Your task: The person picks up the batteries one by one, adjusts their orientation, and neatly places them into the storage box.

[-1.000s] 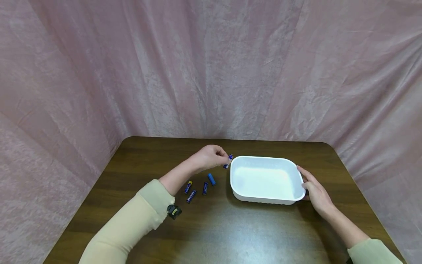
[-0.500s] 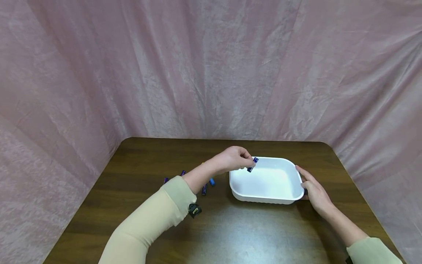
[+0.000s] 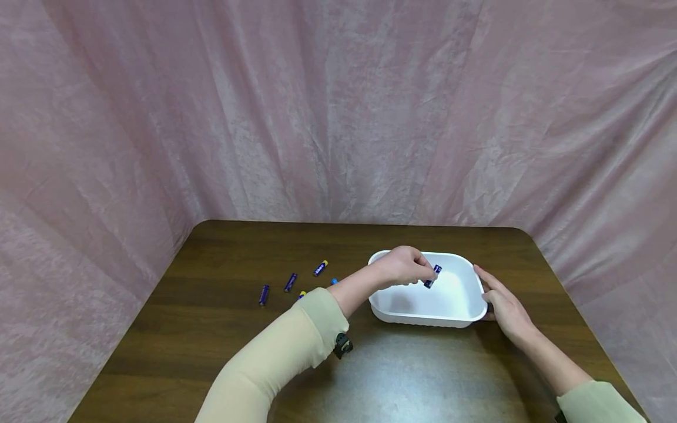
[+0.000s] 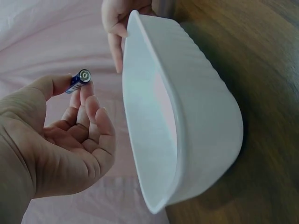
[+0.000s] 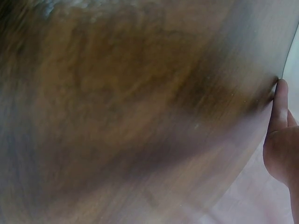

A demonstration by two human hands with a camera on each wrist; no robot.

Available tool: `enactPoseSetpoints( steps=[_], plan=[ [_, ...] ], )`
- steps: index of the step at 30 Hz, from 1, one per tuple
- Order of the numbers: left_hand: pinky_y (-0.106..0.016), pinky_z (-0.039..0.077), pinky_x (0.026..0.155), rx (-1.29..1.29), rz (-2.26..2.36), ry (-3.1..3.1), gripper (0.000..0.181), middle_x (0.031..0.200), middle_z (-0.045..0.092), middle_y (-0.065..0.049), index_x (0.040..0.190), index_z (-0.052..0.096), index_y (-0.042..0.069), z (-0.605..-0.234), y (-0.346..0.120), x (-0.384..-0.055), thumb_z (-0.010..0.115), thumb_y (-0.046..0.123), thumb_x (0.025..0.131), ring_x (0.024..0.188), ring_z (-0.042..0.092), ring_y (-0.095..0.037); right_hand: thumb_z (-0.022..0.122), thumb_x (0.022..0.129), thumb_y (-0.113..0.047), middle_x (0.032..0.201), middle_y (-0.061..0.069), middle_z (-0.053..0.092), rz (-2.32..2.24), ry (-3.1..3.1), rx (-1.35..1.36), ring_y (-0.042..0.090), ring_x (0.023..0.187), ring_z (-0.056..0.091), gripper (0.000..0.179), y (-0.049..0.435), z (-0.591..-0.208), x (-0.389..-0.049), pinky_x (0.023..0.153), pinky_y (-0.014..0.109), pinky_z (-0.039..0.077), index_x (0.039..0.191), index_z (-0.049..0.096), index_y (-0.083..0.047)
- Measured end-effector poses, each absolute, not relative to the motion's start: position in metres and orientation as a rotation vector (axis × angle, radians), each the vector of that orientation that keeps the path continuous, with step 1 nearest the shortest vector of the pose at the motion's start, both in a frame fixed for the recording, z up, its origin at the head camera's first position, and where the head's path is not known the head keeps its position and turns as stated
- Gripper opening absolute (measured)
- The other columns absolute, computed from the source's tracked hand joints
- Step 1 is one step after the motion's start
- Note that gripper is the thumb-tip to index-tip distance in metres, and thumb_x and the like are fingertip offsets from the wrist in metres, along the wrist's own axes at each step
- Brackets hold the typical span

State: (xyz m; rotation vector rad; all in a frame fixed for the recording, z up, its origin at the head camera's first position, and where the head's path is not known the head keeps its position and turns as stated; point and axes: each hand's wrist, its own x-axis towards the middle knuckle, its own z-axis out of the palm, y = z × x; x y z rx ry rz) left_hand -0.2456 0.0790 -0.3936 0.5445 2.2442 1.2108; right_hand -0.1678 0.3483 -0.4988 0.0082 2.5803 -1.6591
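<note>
In the head view my left hand [image 3: 406, 266] is over the white plastic tub [image 3: 428, 321], pinching a dark blue battery [image 3: 432, 277] between thumb and fingertips. The left wrist view shows the end of this battery [image 4: 78, 81] and the other fingers loosely curled below it. At the tub's right end, my right hand [image 3: 506, 308] holds the wall, thumb at the rim and fingers along the outside. The right wrist view has only part of the right hand [image 5: 280, 140] at its edge; the tub's hold is not clear there.
Left of the tub, several batteries lie on the brown wooden table [image 3: 211, 329]: a purple-blue battery [image 3: 264, 295], another dark battery [image 3: 290, 282] and a yellow-ended battery [image 3: 320, 268]. A blue one [image 3: 334, 281] is partly hidden by the left arm. A pink curtain [image 3: 328, 117] hangs behind.
My left hand has carried the battery rightward from beside the tub to over its interior. The left arm now uncovers batteries farther left and hides others. My right hand stays at the tub.
</note>
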Motion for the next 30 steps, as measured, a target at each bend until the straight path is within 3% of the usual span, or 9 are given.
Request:
enactPoseSetpoints(
  steps=[9,18,23,30],
  plan=[
    [-0.023,0.046,0.062,0.496,1.115,2.347,0.011,0.076,0.070,0.006,0.083,0.077,0.015,-0.405,0.106,-0.249,0.077,0.024,0.091,0.072,0.060,-0.009,0.029,0.103,-0.008,0.153,0.030,0.036,-1.677,2.565,0.033,0.032,0.116,0.054,0.063,0.346,-0.502,-0.172,0.076,0.037,0.058,0.165,0.021,-0.019],
    [-0.023,0.043,0.060,0.483,0.864,2.471,0.015,0.073,0.068,0.004,0.082,0.077,0.018,-0.416,0.109,-0.254,0.076,0.030,0.091,0.068,0.056,-0.007,0.028,0.104,-0.009,0.158,0.029,0.031,-1.678,2.557,0.035,0.038,0.122,0.051,0.063,0.339,-0.499,-0.172,0.077,0.036,0.057,0.165,0.021,-0.020],
    [-0.023,0.041,0.057,0.454,0.740,2.511,0.023,0.066,0.066,0.005,0.076,0.077,0.018,-0.423,0.109,-0.259,0.074,0.035,0.092,0.062,0.053,-0.008,0.030,0.102,-0.008,0.156,0.028,0.034,-1.669,2.585,0.001,0.036,0.118,0.054,0.064,0.340,-0.498,-0.172,0.077,0.038,0.058,0.165,0.022,-0.020],
    [-0.023,0.038,0.049,0.386,0.671,2.519,0.032,0.057,0.056,0.003,0.068,0.074,0.016,-0.430,0.129,-0.260,0.076,0.037,0.092,0.049,0.046,-0.009,0.030,0.102,-0.008,0.163,0.023,0.026,-1.649,2.603,-0.011,0.041,0.125,0.048,0.064,0.343,-0.498,-0.169,0.077,0.038,0.058,0.165,0.021,-0.019]
  ],
)
